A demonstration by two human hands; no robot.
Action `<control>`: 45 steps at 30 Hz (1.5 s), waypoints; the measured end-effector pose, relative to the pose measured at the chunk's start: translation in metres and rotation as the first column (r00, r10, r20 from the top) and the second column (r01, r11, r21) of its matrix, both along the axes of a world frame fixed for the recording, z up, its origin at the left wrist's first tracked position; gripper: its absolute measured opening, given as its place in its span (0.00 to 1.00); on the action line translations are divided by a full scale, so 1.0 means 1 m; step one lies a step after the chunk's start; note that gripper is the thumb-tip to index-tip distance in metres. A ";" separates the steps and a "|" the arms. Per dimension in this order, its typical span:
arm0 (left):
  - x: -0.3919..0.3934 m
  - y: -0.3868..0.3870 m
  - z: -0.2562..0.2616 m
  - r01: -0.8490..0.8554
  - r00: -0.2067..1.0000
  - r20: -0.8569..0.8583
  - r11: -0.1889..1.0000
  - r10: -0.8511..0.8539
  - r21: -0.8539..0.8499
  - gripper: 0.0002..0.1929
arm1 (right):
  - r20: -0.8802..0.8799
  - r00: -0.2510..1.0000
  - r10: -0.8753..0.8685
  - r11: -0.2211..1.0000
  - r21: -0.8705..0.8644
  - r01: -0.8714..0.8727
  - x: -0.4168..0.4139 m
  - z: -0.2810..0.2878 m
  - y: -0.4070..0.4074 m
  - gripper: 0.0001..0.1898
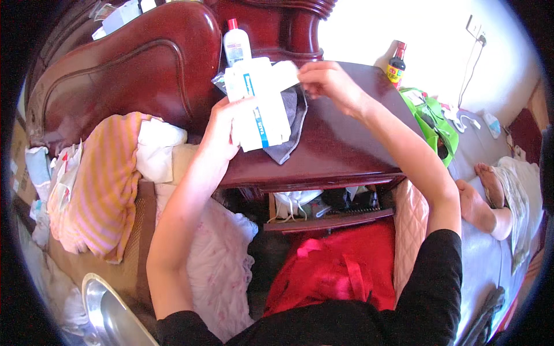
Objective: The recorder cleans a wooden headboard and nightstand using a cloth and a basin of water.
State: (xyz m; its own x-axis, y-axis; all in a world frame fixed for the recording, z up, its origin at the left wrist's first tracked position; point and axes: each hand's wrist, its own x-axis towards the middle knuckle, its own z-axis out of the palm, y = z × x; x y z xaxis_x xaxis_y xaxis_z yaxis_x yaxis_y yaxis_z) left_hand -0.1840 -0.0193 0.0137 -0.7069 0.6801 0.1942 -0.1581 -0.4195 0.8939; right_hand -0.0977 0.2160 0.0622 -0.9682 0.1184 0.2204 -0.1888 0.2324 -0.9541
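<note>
My left hand (227, 123) grips the left side of a white package with blue bands (277, 116), its kind unclear. A white flap or sheet (285, 74) sticks out at the package's upper right, and the fingertips of my right hand (324, 84) are at its outer end, slightly blurred. Beneath the package, a dark grey cloth (295, 129) lies on the glossy dark red wooden tabletop (346, 138). A white bottle with a red cap (236, 43) stands just behind the package.
A sauce bottle (396, 65) and a green bag (433, 121) are at the right. Below the tabletop, a drawer (329, 219) stands open with things inside. Another person's bare feet (484, 207) rest on the bed at right. A striped towel (104, 186) lies at left, above a metal basin (112, 315).
</note>
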 end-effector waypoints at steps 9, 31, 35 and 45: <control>0.011 -0.020 0.047 -0.077 0.992 -0.088 0.993 0.085 0.094 0.17 | -0.169 0.986 0.003 0.960 0.275 0.045 -0.004 0.041 -0.030 0.11; -0.001 -0.110 0.126 -0.274 0.875 -0.221 0.817 0.430 0.507 0.20 | -0.420 0.882 -0.213 0.772 0.481 0.415 -0.037 0.032 -0.045 0.12; 0.006 -0.104 0.137 -0.237 0.949 -0.057 0.822 0.310 0.519 0.15 | -0.676 0.733 -0.080 0.632 0.534 0.562 -0.042 0.072 0.003 0.14; 0.010 -0.094 0.124 -0.253 0.946 -0.088 0.879 0.313 0.405 0.18 | -0.566 0.608 -0.556 0.764 -0.059 0.643 0.090 0.233 0.018 0.17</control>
